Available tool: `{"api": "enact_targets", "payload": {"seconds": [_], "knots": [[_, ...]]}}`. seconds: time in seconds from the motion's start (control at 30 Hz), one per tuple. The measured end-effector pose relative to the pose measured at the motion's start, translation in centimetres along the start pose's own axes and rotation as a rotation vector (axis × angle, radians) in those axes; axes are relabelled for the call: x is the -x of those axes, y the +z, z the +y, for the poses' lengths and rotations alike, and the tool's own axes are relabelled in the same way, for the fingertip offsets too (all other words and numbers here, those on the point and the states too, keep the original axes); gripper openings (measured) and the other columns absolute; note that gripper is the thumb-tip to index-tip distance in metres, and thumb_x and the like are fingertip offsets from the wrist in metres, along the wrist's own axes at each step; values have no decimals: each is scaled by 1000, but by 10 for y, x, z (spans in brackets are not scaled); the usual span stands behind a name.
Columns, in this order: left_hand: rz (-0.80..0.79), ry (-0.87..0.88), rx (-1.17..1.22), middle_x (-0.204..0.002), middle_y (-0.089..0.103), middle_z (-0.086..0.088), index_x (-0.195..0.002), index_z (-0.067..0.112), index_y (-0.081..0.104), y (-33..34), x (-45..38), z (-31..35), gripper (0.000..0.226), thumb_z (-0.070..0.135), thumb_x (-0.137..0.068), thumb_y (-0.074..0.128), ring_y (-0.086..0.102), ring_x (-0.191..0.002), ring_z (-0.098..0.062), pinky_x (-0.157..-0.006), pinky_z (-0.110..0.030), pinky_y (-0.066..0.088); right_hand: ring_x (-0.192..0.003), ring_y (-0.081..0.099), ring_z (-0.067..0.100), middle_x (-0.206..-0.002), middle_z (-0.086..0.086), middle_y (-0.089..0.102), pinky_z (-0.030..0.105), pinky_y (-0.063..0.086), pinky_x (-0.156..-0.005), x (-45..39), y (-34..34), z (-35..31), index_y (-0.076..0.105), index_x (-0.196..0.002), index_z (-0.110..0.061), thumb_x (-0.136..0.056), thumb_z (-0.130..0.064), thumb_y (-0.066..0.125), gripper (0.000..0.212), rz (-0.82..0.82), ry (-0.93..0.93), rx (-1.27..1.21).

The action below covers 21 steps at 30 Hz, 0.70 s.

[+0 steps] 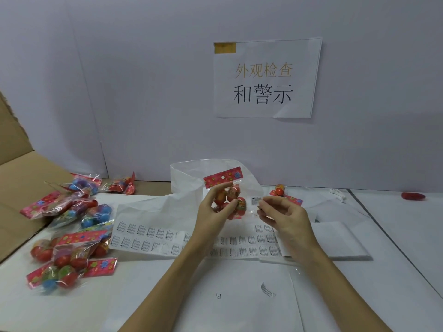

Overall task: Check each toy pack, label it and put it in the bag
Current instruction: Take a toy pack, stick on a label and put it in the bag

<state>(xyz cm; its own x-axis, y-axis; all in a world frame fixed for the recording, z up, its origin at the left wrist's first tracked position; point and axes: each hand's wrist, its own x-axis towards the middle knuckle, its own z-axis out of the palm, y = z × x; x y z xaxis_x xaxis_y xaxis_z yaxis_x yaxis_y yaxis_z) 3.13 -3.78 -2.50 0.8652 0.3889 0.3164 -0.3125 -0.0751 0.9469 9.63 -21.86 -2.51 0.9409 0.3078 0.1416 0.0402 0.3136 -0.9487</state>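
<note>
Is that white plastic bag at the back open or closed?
Open: the white plastic bag has its mouth gaping toward the person, rim standing up behind the held toy pack.

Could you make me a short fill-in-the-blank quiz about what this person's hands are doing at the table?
1. The left hand holds up a toy pack with a ____ card strip on top.
2. The right hand pinches a small warning ____.
3. The label sheet lies flat on the ____.
4. The pile of packs lies to the person's ____.

Missing words: red; label; table; left
</note>
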Motion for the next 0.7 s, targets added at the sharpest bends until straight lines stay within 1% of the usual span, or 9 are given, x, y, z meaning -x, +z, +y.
{"api": "enact_targets", "payload": {"seconds": [0.03,0.1,0.2,0.27,0.33,0.4,0.47,0.6,0.7], "knots": [[-2,-16,24,-115,71,6,-121,49,68,2,1,0,42,18,-94,76,75,-99,-18,-76,-22,59,-90,78,27,-97,10,80,26,62,-78,2,3,0,79,-101,-13,-78,-24,84,26,-8,-19,13],[-28,-26,63,-112,74,6,-124,45,68,5,2,0,43,17,-93,78,76,-98,-22,-79,-27,61,-89,78,26,-94,8,79,27,62,-77,5,8,1,78,-100,-14,-85,-17,82,16,-24,-75,79],[-51,-34,62,-111,74,8,-126,45,67,7,3,1,51,20,-85,86,76,-96,-21,-76,-25,59,-89,76,20,-92,2,78,28,63,-78,7,12,4,76,-100,-13,-91,-13,78,9,-52,-168,249],[-59,-36,61,-112,74,6,-127,44,66,6,3,1,54,21,-82,88,75,-98,-22,-77,-25,59,-88,75,19,-92,0,77,30,63,-78,9,14,3,75,-100,-13,-92,-14,77,9,-46,-190,303],[-65,-43,65,-114,74,4,-128,44,66,6,2,0,55,16,-83,83,74,-100,-25,-79,-27,59,-88,75,19,-91,0,76,31,64,-79,11,16,3,74,-100,-12,-93,-14,76,8,-28,-199,321],[-76,-51,86,-118,73,-2,-129,41,65,6,3,0,55,11,-84,73,73,-101,-29,-81,-29,59,-88,75,19,-91,2,76,31,64,-79,11,16,2,73,-99,-11,-93,-13,76,7,-12,-204,332],[-79,-50,98,-120,73,-4,-130,39,65,6,4,1,53,11,-84,67,72,-100,-28,-81,-29,58,-87,74,19,-90,3,75,32,64,-80,12,16,1,72,-99,-10,-94,-12,75,6,-9,-210,337],[-82,-35,114,-120,73,0,-129,39,66,6,4,2,42,14,-94,66,73,-102,-26,-82,-30,59,-87,74,20,-91,3,75,32,64,-81,12,16,0,72,-99,-10,-94,-12,75,6,-14,-213,365],[-76,-26,95,-118,74,4,-129,41,66,7,4,3,41,20,-95,73,73,-102,-25,-83,-30,60,-88,74,20,-93,4,75,36,64,-83,12,17,0,71,-100,-10,-94,-13,75,8,-14,-208,386]]}}
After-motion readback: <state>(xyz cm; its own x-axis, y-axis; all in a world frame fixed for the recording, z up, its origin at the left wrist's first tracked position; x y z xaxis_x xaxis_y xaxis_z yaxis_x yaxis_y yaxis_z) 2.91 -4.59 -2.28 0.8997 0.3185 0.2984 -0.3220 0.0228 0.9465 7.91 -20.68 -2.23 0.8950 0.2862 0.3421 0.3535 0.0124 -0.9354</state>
